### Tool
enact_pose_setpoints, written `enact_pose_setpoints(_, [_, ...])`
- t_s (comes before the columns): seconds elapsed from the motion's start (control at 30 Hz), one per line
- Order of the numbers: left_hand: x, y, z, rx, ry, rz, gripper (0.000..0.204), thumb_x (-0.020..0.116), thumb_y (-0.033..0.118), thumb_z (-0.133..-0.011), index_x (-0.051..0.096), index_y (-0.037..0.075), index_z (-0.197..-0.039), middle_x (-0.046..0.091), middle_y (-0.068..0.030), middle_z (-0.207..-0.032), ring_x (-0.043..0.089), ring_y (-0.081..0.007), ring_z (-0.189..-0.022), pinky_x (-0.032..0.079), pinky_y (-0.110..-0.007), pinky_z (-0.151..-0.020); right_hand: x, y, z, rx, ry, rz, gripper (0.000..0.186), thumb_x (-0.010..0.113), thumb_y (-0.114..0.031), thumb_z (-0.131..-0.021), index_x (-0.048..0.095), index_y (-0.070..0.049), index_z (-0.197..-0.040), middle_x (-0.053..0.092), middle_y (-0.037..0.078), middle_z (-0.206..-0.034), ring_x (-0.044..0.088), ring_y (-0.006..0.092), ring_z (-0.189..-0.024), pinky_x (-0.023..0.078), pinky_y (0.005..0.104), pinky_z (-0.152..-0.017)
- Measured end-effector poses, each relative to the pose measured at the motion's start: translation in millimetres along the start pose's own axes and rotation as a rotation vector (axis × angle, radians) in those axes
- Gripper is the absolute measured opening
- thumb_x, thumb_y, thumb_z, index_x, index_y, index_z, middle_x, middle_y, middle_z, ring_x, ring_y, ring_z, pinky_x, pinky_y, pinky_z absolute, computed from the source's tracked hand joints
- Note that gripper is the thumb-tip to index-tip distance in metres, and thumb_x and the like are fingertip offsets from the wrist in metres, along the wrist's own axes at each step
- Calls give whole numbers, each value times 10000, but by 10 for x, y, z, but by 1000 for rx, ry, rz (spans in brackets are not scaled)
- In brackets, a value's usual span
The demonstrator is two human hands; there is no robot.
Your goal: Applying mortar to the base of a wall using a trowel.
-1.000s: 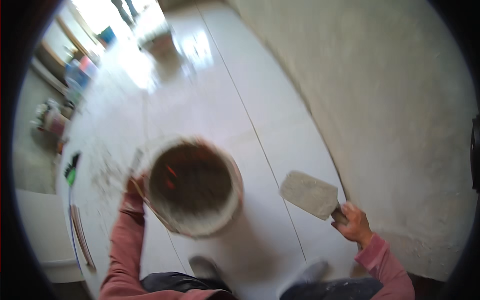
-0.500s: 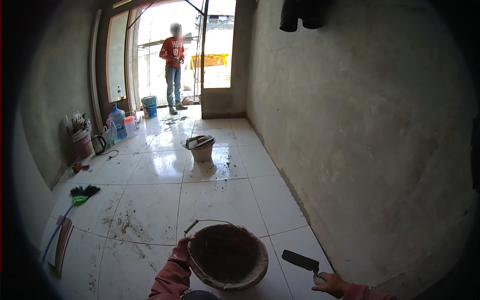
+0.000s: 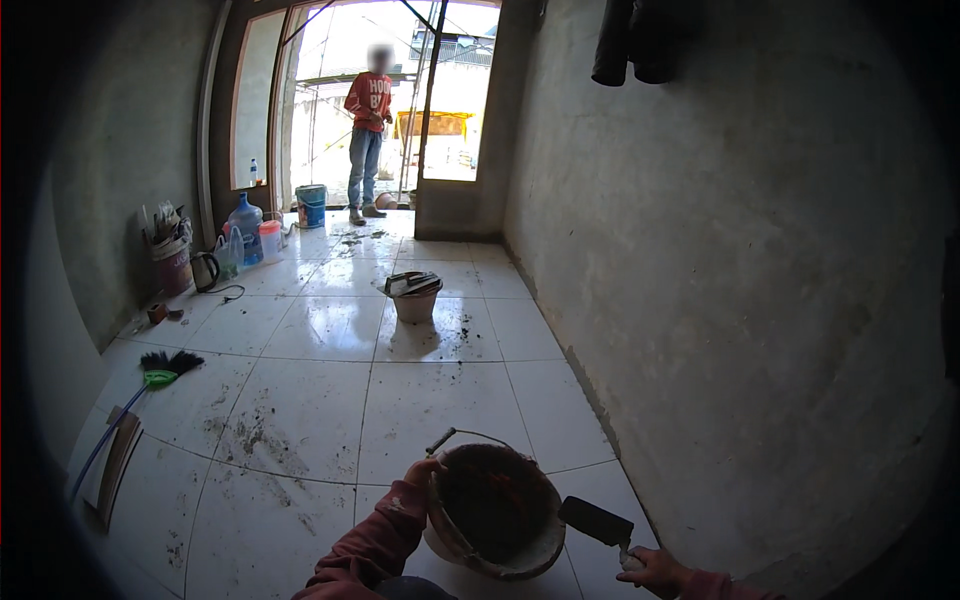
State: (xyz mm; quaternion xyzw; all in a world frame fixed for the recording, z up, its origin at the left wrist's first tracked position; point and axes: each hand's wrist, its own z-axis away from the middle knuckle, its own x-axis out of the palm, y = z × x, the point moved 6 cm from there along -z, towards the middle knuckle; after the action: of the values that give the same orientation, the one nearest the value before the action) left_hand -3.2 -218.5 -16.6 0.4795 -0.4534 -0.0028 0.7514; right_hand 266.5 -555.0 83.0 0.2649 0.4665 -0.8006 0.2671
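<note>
At the bottom of the head view, my left hand (image 3: pixel 422 473) grips the left rim of a cement-crusted bucket (image 3: pixel 488 515), whose wire handle is raised at the back. The bucket's inside is dark, with some reddish patches. My right hand (image 3: pixel 660 568) is closed on the grey handle of a trowel (image 3: pixel 593 519), its flat dark blade held just right of the bucket's rim. Both of my forearms have dusty pink sleeves.
A person (image 3: pixel 365 140) stands in the bright doorway. A pale bucket (image 3: pixel 414 308) with tools on top stands mid-floor. A broom (image 3: pixel 160 376) and boards (image 3: pixel 112 465) lie left. Containers (image 3: pixel 245 230) line the left side. A plastered wall (image 3: pixel 750 250) rises right; dirt marks the tiles.
The view has swung up from straight down to facing the doorway. Since half a second ago the bucket and my left hand have shifted slightly right in view; both hands keep their holds.
</note>
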Motion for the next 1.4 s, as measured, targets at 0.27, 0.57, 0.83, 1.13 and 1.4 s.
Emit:
enact_pose_setpoints(0.27, [-343, -175, -224, 57, 94, -200, 344, 489, 78, -686, 553, 14, -1018, 587, -101, -919, 558, -208, -844, 443, -309, -789, -14, 103, -137, 20, -5, -75, 471, 665, -398, -731, 529, -6, -953, 584, 81, -719, 593, 148, -636, 471, 278, -598])
enact_pose_setpoints(0.57, [-48, 50, -135, 88, 240, -428, 276, 576, 157, -669, 600, -33, -868, 598, -56, -789, 551, -162, -729, 424, -263, -700, -72, 321, -671, -144, -36, -557, 256, 567, -241, -812, 535, -21, -938, 560, 37, -749, 539, 125, -654, 453, 253, -605])
enact_pose_setpoints(0.83, [-96, 112, -118, 73, 274, -478, 317, 539, 63, -663, 582, -27, -964, 604, -87, -866, 569, -180, -767, 444, -269, -720, 482, 89, -1199, 2, -208, -607, 257, 451, -271, -862, 507, -22, -831, 497, 20, -694, 457, 98, -632, 402, 256, -572])
enact_pose_setpoints(1.13, [-11, 113, -135, 15, 226, -258, 342, 523, 5, -664, 578, -41, -998, 610, -95, -881, 583, -189, -794, 455, -272, -751, 472, -86, -1227, -395, -67, 88, 287, 463, -316, -851, 487, -32, -890, 573, 216, -681, 562, 413, -703, 435, 471, -633])
enact_pose_setpoints(1.4, [-156, 228, -58, 19, 268, -335, 408, 501, -6, -689, 529, -35, -1095, 599, -111, -988, 577, -197, -882, 439, -284, -817, 393, 201, -1081, -104, -185, -212, 241, 481, -263, -846, 506, -24, -864, 554, 184, -624, 557, 377, -612, 436, 429, -569])
